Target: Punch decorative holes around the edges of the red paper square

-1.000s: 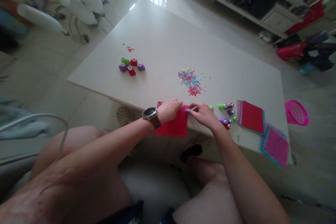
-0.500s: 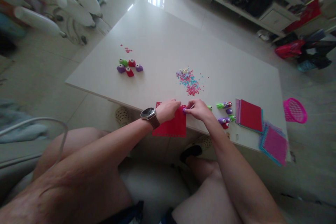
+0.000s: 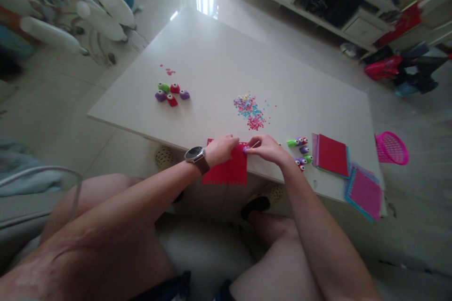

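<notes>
Red sheet (image 3: 226,169) is lying at the near edge of the white table (image 3: 212,56), its lower part hanging over the rim. Left hand (image 3: 221,149), watch (image 3: 195,154) on the wrist, is lying curled on the sheet's upper left part, pressing it down. Right hand (image 3: 268,149) is pinching a small purple punch (image 3: 245,150) at the sheet's upper right edge, fingers closed around it. Just beyond the hands, confetti (image 3: 251,112) in pink, blue and pale bits is lying scattered mid-table. A cluster of 5 punches (image 3: 171,93) is sitting well apart to the left. More punches (image 3: 301,152) are sitting just right of the right hand, beside a paper stack (image 3: 331,155). A second stack (image 3: 364,193) is overhanging the table's right corner. A pink basket (image 3: 391,148) is standing on the floor.
</notes>
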{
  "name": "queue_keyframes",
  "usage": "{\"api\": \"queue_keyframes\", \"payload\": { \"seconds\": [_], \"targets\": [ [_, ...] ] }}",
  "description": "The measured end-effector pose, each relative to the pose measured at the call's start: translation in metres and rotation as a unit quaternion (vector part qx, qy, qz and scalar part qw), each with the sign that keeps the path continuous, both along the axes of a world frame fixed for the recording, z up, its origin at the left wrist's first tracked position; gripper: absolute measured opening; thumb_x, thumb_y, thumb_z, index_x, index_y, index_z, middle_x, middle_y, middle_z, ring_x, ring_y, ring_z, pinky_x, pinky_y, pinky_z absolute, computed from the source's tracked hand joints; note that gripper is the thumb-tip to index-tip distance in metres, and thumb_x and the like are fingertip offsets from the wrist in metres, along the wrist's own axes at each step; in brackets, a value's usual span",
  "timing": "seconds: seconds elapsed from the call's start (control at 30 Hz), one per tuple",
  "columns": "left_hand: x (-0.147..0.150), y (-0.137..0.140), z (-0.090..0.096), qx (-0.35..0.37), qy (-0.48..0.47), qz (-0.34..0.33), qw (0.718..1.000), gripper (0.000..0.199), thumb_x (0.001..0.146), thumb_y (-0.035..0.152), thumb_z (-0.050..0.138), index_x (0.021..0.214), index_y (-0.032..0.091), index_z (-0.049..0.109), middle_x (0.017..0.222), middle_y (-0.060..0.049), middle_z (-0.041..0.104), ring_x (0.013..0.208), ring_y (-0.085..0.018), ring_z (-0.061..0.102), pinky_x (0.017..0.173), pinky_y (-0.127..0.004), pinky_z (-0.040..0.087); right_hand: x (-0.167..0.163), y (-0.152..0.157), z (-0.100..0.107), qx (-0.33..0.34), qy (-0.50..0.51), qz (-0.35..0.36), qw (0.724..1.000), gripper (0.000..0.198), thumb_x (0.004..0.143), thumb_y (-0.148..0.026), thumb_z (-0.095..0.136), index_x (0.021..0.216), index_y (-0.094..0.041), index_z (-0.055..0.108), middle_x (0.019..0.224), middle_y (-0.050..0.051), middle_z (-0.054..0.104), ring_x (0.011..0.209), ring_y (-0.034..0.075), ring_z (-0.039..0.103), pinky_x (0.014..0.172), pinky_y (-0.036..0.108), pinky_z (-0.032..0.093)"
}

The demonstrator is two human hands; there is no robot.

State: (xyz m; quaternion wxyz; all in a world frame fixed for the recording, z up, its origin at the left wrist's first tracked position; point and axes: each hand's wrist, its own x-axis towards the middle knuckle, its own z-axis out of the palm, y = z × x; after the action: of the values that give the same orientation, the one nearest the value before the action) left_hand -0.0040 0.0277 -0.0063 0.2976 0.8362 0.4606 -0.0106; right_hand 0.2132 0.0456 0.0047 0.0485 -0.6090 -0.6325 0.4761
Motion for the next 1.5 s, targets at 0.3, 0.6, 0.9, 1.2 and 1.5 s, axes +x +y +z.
{"api": "queue_keyframes", "payload": {
  "seconds": [0.3, 0.6, 0.9, 1.2, 1.5],
  "targets": [
    [0.002, 0.002, 0.004, -0.021, 0.013, -0.004, 1.0, 0.025, 0.089, 0.01, 0.066, 0.114, 0.016, 0.069, 0.117, -0.012, 0.072, 0.101, -0.024, 0.07, 0.086, -0.032, 0.052, 0.009, -0.007, 0.016, 0.16, -0.125, 0.083, 0.976, 0.014, 0.085, -0.011, 0.078, 0.096, -0.017, 0.082, 0.097, 0.006, 0.079, 0.091, 0.02, 0.071, 0.082, 0.029, 0.05],
    [0.001, 0.002, 0.009, -0.025, 0.022, -0.012, 0.999, 0.025, 0.09, 0.011, 0.065, 0.114, 0.016, 0.067, 0.119, -0.012, 0.072, 0.105, -0.024, 0.069, 0.091, -0.032, 0.052, 0.029, -0.009, 0.015, 0.211, -0.332, 0.077, 0.916, 0.018, 0.092, -0.017, 0.069, 0.104, -0.021, 0.081, 0.11, 0.011, 0.078, 0.118, 0.034, 0.064, 0.098, 0.046, 0.046],
    [-0.006, 0.001, 0.017, 0.007, 0.038, 0.031, 0.999, 0.037, 0.09, 0.012, 0.065, 0.126, 0.017, 0.059, 0.132, -0.012, 0.061, 0.092, -0.019, 0.069, 0.077, -0.03, 0.051, 0.013, -0.017, 0.01, 0.216, -0.164, 0.114, 0.956, 0.015, 0.088, -0.013, 0.075, 0.101, -0.02, 0.075, 0.109, 0.008, 0.077, 0.105, 0.027, 0.068, 0.097, 0.04, 0.047],
    [-0.01, 0.004, 0.021, -0.018, 0.08, 0.058, 0.995, 0.06, 0.083, 0.013, 0.079, 0.135, 0.016, 0.049, 0.137, -0.017, 0.056, 0.1, -0.023, 0.072, 0.083, -0.031, 0.055, -0.006, -0.025, 0.01, 0.1, -0.038, 0.084, 0.991, 0.025, 0.087, 0.0, 0.06, 0.099, -0.02, 0.069, 0.094, 0.004, 0.078, 0.09, 0.018, 0.072, 0.086, 0.028, 0.051],
    [-0.011, 0.006, 0.015, -0.013, 0.079, 0.039, 0.996, 0.045, 0.086, 0.016, 0.075, 0.127, 0.015, 0.057, 0.128, -0.015, 0.063, 0.103, -0.024, 0.069, 0.089, -0.033, 0.054, 0.01, -0.011, 0.007, 0.25, -0.027, -0.1, 0.963, 0.026, 0.083, -0.012, 0.059, 0.107, -0.019, 0.066, 0.124, 0.013, 0.073, 0.115, 0.027, 0.069, 0.097, 0.04, 0.057]
  ]
}}
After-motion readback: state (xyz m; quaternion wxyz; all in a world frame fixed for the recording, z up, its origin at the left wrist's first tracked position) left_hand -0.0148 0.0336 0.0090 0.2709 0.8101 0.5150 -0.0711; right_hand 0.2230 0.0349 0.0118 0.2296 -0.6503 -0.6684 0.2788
